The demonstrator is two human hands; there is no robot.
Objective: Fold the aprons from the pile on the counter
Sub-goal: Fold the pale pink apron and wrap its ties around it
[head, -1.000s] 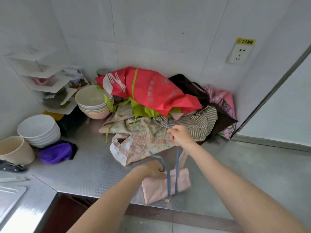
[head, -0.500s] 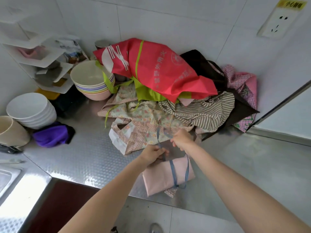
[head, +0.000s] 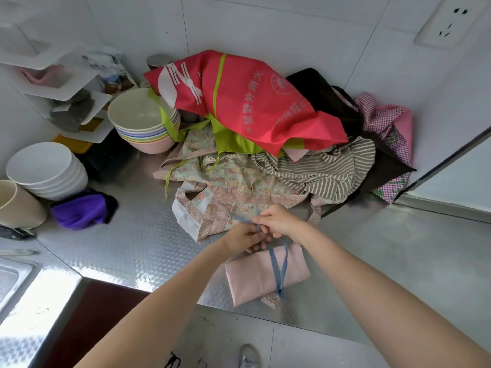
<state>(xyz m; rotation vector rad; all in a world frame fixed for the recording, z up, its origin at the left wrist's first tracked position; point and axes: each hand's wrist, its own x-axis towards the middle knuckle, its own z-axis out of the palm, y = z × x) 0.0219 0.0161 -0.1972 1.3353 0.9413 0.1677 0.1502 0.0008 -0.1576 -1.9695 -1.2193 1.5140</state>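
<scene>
Nearest, at the front edge of the steel counter [head: 138, 251], lies a folded pink apron [head: 255, 274], a flat bundle with a blue strap [head: 279, 266] looped over it from its far edge to its near edge. Just beyond the bundle's far edge the two hands meet, touching each other. The left hand [head: 243, 239] has its fingers curled and pinches the blue strap; the right hand [head: 279, 221] is also curled, its fingertips closed on the same strap where it rises from the bundle. Behind the hands sits the pile of unfolded aprons: a floral apron [head: 225, 187] with dotted trim lies lowest and spreads toward the hands, a brown-and-white striped apron [head: 332, 168] lies to its right, and a red apron [head: 252, 102] with white print and green edging is draped on top. Further right, against the wall, are a dark apron [head: 326, 96] and a pink checked apron [head: 385, 120]. To the left of the pile stands a stack of pastel bowls [head: 143, 123]; nearer the left edge are a stack of white bowls [head: 45, 168], a purple cloth [head: 79, 211] and a beige cup [head: 16, 205]. A white corner shelf [head: 61, 83] hangs behind them. A wall socket [head: 449, 22] is mounted at the upper right.
</scene>
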